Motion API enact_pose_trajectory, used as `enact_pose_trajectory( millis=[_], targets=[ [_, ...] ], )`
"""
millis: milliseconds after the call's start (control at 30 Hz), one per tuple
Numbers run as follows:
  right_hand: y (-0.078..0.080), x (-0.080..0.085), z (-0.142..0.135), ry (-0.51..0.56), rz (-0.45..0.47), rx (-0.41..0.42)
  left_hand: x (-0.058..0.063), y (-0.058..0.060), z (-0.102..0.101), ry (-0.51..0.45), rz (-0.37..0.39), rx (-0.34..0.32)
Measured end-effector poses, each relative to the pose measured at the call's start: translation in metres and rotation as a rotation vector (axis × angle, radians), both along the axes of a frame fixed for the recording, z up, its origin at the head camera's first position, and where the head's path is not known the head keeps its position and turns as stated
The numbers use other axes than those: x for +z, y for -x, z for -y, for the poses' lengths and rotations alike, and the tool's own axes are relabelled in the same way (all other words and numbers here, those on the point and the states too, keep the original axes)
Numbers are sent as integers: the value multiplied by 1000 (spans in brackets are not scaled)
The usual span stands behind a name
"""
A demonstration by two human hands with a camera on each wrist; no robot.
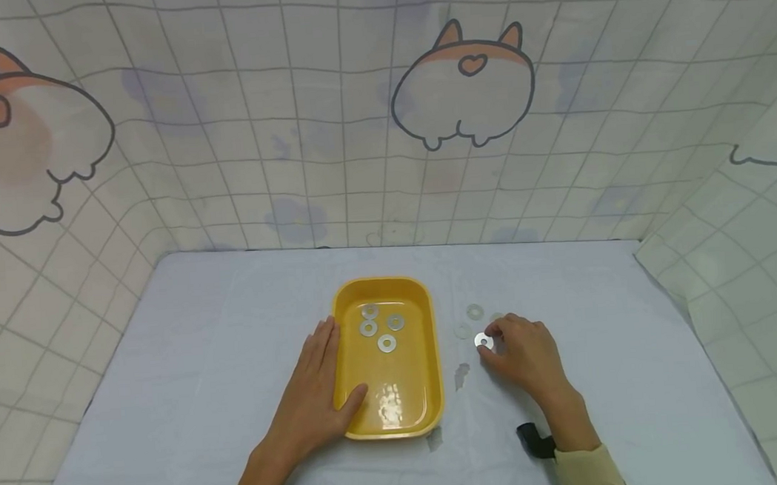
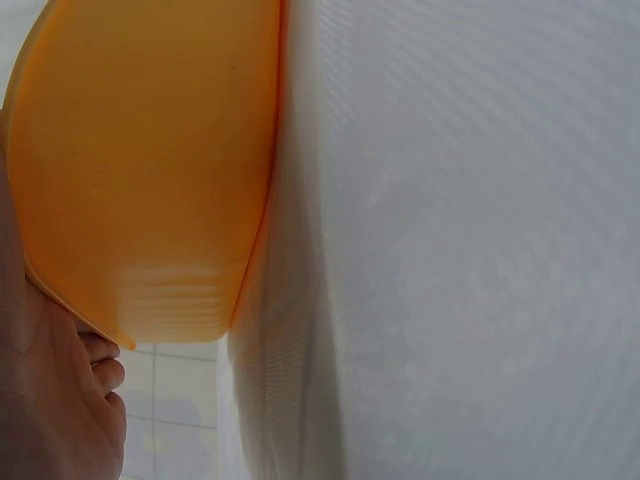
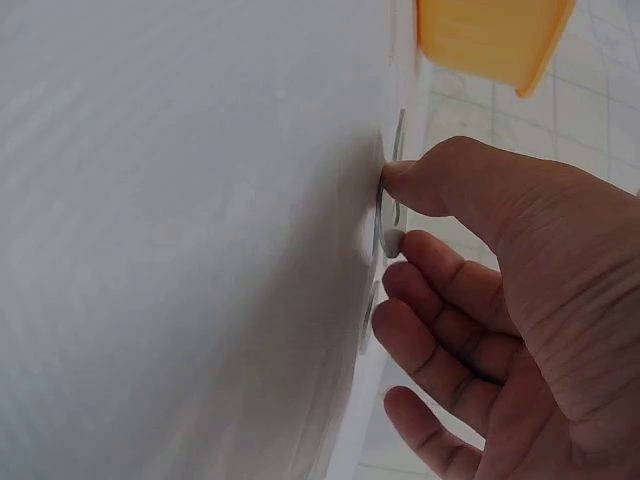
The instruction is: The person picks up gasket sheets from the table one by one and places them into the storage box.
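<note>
My left hand (image 1: 314, 399) rests along the left rim of a yellow tray (image 1: 397, 383), fingers straight on the outside and thumb over the edge. Several flat metal washers (image 1: 387, 349) lie inside the tray toward its far end. To the right of the tray, my right hand (image 1: 527, 353) pinches a shiny washer (image 1: 479, 338) between thumb and index finger, close to the tabletop. The right wrist view has this washer (image 3: 380, 225) edge-on at the fingertips. Paler washers (image 1: 475, 305) lie on the cloth just beyond that hand, one partly hidden by it.
A white cloth (image 1: 234, 341) covers the table. Small grey patches (image 1: 461, 376) mark it near the tray's right side. Behind and at both sides hangs a checked curtain (image 1: 331, 172) with cartoon animal drawings. Black wrist mounts (image 1: 536, 441) sit by both wrists.
</note>
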State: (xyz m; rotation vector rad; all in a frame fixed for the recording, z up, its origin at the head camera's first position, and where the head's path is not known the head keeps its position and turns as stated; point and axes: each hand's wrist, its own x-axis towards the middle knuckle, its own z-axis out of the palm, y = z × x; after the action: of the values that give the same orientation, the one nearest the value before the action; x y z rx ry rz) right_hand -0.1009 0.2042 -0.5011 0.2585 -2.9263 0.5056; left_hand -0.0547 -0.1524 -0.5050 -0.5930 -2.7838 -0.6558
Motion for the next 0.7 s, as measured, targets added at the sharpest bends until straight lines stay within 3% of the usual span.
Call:
enact_pose_trajectory(
  millis=[167,467,700],
  targets=[
    [1,1,3,-13,13,-23,-2,0,1,3,-14,-1],
    [1,6,11,-37,123,-103,2,0,0,4,5,2],
    [1,6,16,-92,120,-110,2,0,0,-2,0,-3]
  ],
)
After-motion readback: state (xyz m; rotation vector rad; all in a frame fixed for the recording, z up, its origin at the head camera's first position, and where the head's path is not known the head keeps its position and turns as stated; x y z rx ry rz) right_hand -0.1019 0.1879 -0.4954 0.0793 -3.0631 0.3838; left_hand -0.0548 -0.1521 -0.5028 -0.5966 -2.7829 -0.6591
